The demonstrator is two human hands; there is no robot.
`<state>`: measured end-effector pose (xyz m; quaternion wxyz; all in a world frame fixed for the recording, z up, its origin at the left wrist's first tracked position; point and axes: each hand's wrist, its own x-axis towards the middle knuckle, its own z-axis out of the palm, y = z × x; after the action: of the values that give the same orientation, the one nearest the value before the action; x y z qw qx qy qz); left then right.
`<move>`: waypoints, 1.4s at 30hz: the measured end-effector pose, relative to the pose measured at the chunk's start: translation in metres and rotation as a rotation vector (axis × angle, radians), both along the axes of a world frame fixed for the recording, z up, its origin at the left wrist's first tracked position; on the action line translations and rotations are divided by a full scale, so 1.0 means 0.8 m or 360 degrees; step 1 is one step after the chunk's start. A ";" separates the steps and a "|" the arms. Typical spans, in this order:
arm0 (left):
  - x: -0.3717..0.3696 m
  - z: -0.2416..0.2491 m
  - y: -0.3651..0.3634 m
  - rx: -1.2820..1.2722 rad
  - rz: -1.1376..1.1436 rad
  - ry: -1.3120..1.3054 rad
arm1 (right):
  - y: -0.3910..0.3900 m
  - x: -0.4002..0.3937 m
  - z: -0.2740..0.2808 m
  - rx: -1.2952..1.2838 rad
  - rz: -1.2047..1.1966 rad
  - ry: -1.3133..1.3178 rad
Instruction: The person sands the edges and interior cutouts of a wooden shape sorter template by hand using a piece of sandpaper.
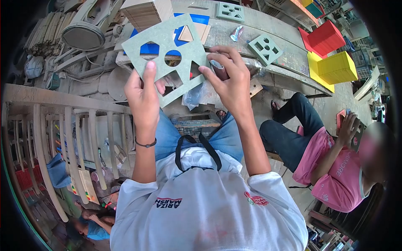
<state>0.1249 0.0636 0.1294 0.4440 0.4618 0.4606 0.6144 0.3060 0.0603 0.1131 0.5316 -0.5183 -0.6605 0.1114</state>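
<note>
A pale green board (186, 77) with several shaped cutouts is held up, tilted, in front of me. My left hand (144, 92) grips its lower left edge, thumb on the near face and fingertips showing through a cutout. At the board's right edge, my right hand (232, 79) has its thumb and forefinger close to a triangular cutout. A curled brownish piece (220, 72), which looks like sandpaper, sits in the bend of its fingers. Its far side is hidden by the hand.
On the workbench (205, 46) lie two similar green boards (266, 49) (230, 11), a wooden block (146, 10) and a crumpled tube (236, 33). Red (324, 37) and yellow (335, 69) pieces stand right. A person in pink (335, 171) sits at right; a wooden rail (63, 98) runs left.
</note>
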 end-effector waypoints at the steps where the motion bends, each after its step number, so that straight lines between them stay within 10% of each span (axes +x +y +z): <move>1: -0.001 -0.001 0.002 -0.0003 0.0003 0.0000 | -0.003 0.000 0.002 -0.0047 0.0032 0.0006; 22: 0.010 0.030 0.009 -0.0088 0.0396 0.0000 | -0.008 -0.015 -0.032 -0.0282 0.0207 0.0517; 42: 0.016 -0.027 0.023 0.0679 -0.0393 0.0098 | -0.022 -0.071 -0.037 -0.0752 0.0063 0.1115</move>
<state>0.1379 0.0821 0.1078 0.3939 0.6164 0.2737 0.6245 0.2493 0.0424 0.0839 0.5883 -0.5440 -0.4061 0.4394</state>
